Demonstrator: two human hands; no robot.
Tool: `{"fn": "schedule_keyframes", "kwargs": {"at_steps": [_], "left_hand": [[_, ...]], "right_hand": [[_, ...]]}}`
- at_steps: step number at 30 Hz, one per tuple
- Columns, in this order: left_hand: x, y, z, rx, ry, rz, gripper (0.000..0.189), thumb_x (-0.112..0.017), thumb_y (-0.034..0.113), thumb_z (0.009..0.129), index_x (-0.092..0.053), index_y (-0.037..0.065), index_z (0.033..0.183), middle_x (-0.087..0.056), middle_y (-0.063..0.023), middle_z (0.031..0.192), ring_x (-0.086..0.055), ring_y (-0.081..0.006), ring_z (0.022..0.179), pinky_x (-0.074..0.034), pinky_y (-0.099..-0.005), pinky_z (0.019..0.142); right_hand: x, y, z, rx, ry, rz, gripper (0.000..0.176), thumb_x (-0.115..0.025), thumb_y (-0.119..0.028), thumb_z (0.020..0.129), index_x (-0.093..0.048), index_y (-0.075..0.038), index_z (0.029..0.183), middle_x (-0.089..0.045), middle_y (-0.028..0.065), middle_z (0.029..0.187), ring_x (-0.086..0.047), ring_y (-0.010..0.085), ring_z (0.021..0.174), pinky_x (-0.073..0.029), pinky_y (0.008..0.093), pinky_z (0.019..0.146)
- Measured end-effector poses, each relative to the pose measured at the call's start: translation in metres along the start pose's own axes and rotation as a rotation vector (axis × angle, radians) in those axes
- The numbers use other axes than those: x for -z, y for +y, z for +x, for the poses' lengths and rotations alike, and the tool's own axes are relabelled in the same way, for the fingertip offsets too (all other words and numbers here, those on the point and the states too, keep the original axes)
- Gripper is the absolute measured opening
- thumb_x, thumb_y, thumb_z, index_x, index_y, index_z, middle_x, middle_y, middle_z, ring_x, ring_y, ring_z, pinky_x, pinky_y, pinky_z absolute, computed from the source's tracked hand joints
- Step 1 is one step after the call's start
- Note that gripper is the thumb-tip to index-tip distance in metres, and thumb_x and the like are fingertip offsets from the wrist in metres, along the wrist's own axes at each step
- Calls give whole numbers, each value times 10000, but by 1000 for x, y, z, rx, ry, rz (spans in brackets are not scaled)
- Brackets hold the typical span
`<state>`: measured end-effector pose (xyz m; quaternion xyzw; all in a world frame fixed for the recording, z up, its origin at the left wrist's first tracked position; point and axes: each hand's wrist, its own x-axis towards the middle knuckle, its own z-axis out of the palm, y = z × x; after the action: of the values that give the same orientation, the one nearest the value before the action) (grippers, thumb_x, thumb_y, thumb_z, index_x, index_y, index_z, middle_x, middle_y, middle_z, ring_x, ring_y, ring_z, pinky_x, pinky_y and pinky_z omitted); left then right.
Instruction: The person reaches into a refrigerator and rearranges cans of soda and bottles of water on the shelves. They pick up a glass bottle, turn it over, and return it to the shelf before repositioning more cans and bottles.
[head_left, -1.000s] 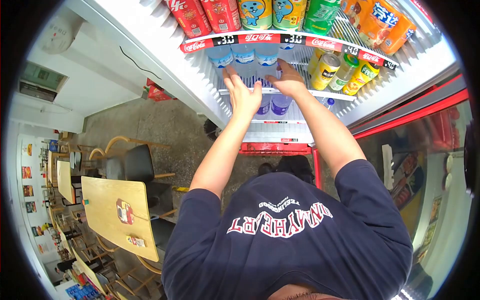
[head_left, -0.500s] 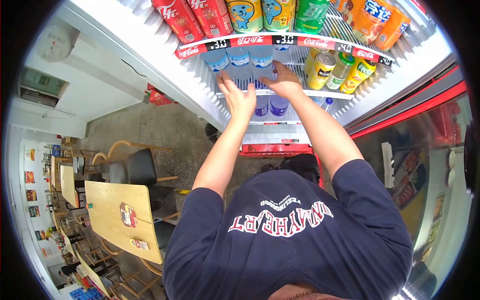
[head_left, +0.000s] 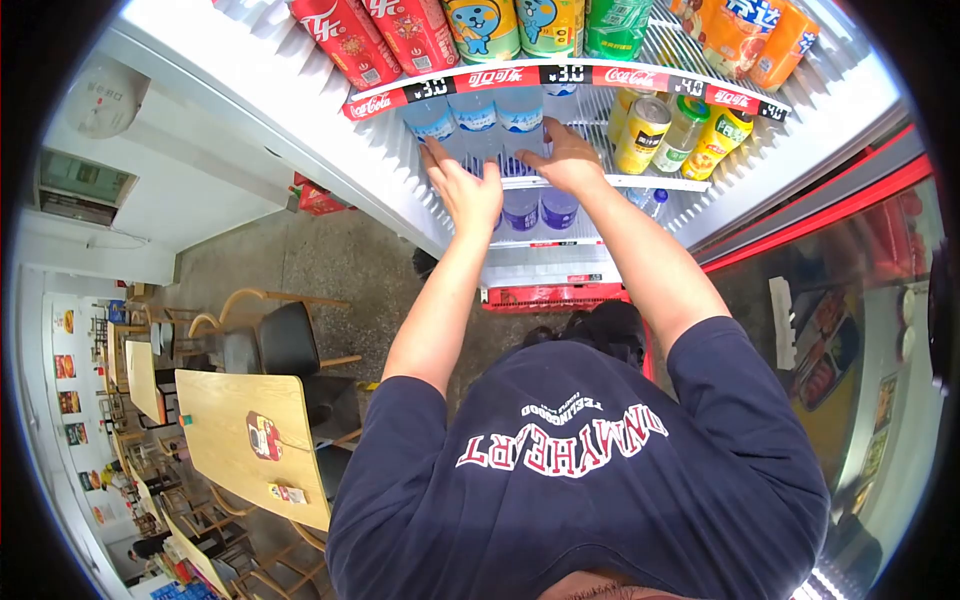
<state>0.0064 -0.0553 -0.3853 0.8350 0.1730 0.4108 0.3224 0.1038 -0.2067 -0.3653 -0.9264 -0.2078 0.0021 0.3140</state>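
Note:
Both hands reach onto the second shelf of a lit drinks fridge. My left hand (head_left: 467, 193) is open, its fingers spread against the lower part of the clear water bottles with blue labels (head_left: 475, 121) on the left. At the right side of the bottle row, my right hand (head_left: 568, 160) has its thumb and fingers apart, touching the nearest clear bottle (head_left: 521, 125). Three such bottles stand side by side in front, under the red price strip (head_left: 490, 77). The tips of some fingers are hidden by the bottles.
Cans and bottles, including a yellow can (head_left: 643, 135), stand right of my right hand. Red cans (head_left: 348, 42) fill the shelf above. Purple-labelled bottles (head_left: 558, 210) stand below. The open fridge door (head_left: 830, 210) is at right; a wooden table (head_left: 250, 430) stands at left.
My left hand has shifted slightly left and down along the bottles. My right hand has barely moved. The view has tilted a little.

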Motion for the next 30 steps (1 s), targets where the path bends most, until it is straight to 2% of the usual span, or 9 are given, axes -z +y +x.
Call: {"fn": "schedule_keyframes", "kwargs": {"at_steps": [2, 7, 8, 14, 17, 21, 24, 28, 30], "left_hand": [[2, -6, 1, -26, 1, -10, 964, -726, 186, 810, -172, -51, 1563, -229, -395, 1540, -237, -531, 1455, -238, -536, 1199], [16, -11, -5, -55, -54, -62, 887, -724, 161, 812, -258, -54, 1535, -268, -382, 1524, -282, -534, 1431, -272, -524, 1185], [19, -10, -6, -61, -68, -53, 870, -723, 155, 812, -277, -55, 1528, -278, -378, 1520, -291, -534, 1425, -279, -522, 1181], [25, -2, -11, -279, -60, -36, 769, -729, 165, 805, -399, -60, 1462, -463, -316, 1337, -479, -476, 1245, -395, -514, 1066], [24, 17, -5, -338, -199, -72, 725, -749, 153, 800, -451, -74, 1421, -522, -276, 1252, -534, -438, 1170, -438, -479, 1019], [7, 12, -2, -383, -204, -31, 475, -741, 196, 806, -617, -11, 1215, -619, -196, 1147, -590, -396, 1097, -468, -468, 969], [-3, -2, 0, -327, -354, -8, 288, -724, 197, 799, -677, 64, 1050, -668, -168, 1043, -637, -399, 987, -503, -492, 883], [-10, -13, 3, -224, -378, -56, 181, -707, 197, 802, -709, 60, 919, -698, -176, 902, -678, -380, 879, -532, -468, 812], [-11, -14, 4, -265, -428, -23, 183, -698, 208, 809, -722, 60, 914, -701, -171, 898, -678, -383, 874, -531, -470, 823]], "right_hand": [[0, 0, 0, 0, -3, 5, 849, -757, -589, 792, -499, -72, 1414, -664, 147, 1202, -660, 337, 1081, -520, 414, 912], [9, -8, -1, -36, -76, 5, 932, -745, -585, 796, -424, -65, 1500, -632, 179, 1296, -635, 332, 1183, -513, 416, 984], [7, -7, 0, -31, -48, 13, 915, -753, -587, 788, -448, -65, 1476, -643, 169, 1276, -643, 332, 1161, -516, 415, 965], [2, -4, 1, -19, 3, 25, 883, -770, -590, 772, -499, -63, 1427, -663, 154, 1245, -654, 331, 1128, -520, 416, 933], [3, -5, 0, -19, -3, 11, 878, -767, -588, 776, -499, -62, 1427, -662, 154, 1247, -651, 335, 1133, -519, 420, 934], [5, -6, 0, -5, -23, -15, 886, -759, -567, 793, -468, -58, 1457, -626, 181, 1309, -621, 349, 1197, -508, 427, 981], [5, -6, 1, -18, -50, -22, 900, -752, -563, 798, -451, -51, 1474, -600, 199, 1354, -604, 360, 1231, -501, 435, 1009], [4, -3, 5, -3, -53, 7, 916, -750, -579, 777, -474, -42, 1466, -615, 204, 1334, -611, 357, 1219, -500, 423, 1007], [3, 3, 6, 18, -35, 66, 902, -762, -561, 766, -500, -32, 1448, -639, 196, 1294, -636, 337, 1174, -509, 401, 987]]}}
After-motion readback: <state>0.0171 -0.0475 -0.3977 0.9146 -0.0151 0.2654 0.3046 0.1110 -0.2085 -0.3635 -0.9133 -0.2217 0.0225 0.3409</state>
